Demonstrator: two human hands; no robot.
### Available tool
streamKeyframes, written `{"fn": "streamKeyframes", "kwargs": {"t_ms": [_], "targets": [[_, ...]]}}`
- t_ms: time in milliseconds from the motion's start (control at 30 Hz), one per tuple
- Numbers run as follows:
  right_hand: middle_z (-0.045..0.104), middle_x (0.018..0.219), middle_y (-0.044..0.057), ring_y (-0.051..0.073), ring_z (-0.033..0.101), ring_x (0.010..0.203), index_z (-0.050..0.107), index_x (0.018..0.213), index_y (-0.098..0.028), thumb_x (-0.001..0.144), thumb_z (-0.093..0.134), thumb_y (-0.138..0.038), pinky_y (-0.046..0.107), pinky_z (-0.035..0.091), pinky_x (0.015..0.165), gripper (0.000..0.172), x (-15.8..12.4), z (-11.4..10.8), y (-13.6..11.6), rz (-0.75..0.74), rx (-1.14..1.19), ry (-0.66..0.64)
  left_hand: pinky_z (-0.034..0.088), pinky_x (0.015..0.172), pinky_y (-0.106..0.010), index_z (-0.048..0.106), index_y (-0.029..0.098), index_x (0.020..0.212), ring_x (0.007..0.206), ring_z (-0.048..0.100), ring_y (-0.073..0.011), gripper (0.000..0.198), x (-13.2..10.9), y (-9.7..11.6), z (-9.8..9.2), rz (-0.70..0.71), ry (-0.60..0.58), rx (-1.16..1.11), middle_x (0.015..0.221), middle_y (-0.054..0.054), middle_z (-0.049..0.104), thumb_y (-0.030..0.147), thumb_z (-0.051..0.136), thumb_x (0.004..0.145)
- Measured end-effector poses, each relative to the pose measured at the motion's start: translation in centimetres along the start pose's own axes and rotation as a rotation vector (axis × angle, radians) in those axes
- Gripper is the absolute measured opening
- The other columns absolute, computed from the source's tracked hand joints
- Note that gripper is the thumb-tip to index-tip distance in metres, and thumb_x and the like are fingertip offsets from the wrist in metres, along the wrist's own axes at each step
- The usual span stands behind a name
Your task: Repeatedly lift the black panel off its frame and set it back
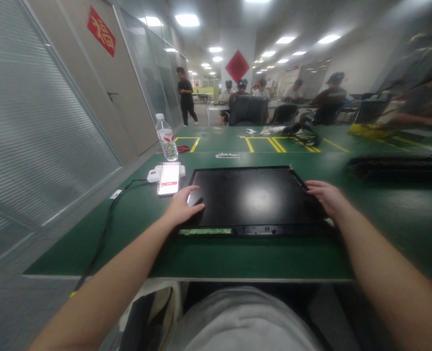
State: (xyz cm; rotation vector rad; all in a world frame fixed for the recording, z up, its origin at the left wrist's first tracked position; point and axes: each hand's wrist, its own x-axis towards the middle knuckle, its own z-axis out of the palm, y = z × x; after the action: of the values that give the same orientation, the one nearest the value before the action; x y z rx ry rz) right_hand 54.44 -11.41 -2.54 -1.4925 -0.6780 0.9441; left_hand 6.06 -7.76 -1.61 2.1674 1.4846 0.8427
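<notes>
A flat black display panel (252, 195) lies on the green table (259, 258), with a strip of green circuit board (206, 231) along its near edge. My left hand (182, 207) grips the panel's left side, its thumb over the dark surface. At the right edge my right hand (327, 197) holds the panel, fingers at the rim. Part of that hand's grip is hidden beside the frame. A bright patch of light reflects on the panel's middle.
Left of the panel are a lit phone (169, 179), a white power strip (153, 175) with a black cable (108, 219), and a water bottle (167, 139). Red scissors (182, 148) lie behind. Dark long parts (402, 166) sit at right. Several people are beyond the table.
</notes>
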Motion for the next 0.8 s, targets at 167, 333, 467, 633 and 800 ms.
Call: {"fn": "streamKeyframes", "kwargs": {"t_ms": [167,333,467,633,800], "targets": [[0.073,0.093,0.007,0.017,0.068,0.073,0.073,0.088,-0.020,0.055,0.067,-0.001,0.024,0.053,0.056,0.039,0.2,0.0,0.1,-0.011,-0.031,0.037,0.042,0.110,-0.051,0.060,0.018,0.130,0.126,0.058,-0.0347,0.062,-0.1,0.2,-0.1,-0.014,-0.005,0.005,0.138,-0.014,0.063,0.042,0.071,0.074],[0.073,0.087,0.006,0.017,0.065,0.068,0.073,0.087,-0.021,0.054,0.068,-0.004,0.026,0.049,0.054,0.037,0.0,0.2,0.2,-0.038,-0.065,0.059,0.043,0.109,-0.051,0.063,0.021,0.127,0.124,0.059,-0.0348,0.059,-0.1,0.2,-0.1,-0.015,-0.002,0.007,0.135,-0.012,0.065,0.041,0.073,0.073],[0.069,0.075,0.004,0.016,0.059,0.059,0.072,0.087,-0.021,0.055,0.070,-0.011,0.027,0.041,0.049,0.034,-0.5,0.5,0.1,-0.081,-0.146,0.099,0.042,0.111,-0.051,0.065,0.021,0.124,0.126,0.058,-0.0358,0.057,0.0,0.0,0.1,-0.006,0.007,-0.007,0.134,-0.013,0.065,0.041,0.074,0.072],[0.064,0.062,0.003,0.016,0.053,0.053,0.071,0.082,-0.021,0.055,0.069,-0.017,0.027,0.036,0.046,0.028,-0.9,0.6,-0.2,-0.139,-0.241,0.104,0.041,0.110,-0.052,0.067,0.023,0.122,0.125,0.059,-0.0353,0.054,0.1,-0.2,0.1,0.008,0.019,-0.020,0.132,-0.012,0.067,0.040,0.076,0.071],[0.064,0.062,0.003,0.017,0.056,0.056,0.070,0.077,-0.022,0.054,0.067,-0.017,0.028,0.041,0.050,0.023,-1.3,0.6,-0.4,-0.170,-0.233,0.087,0.043,0.108,-0.051,0.066,0.021,0.123,0.122,0.060,-0.0352,0.054,-0.1,0.1,0.0,-0.037,0.016,-0.049,0.133,-0.012,0.067,0.038,0.075,0.072]]}}
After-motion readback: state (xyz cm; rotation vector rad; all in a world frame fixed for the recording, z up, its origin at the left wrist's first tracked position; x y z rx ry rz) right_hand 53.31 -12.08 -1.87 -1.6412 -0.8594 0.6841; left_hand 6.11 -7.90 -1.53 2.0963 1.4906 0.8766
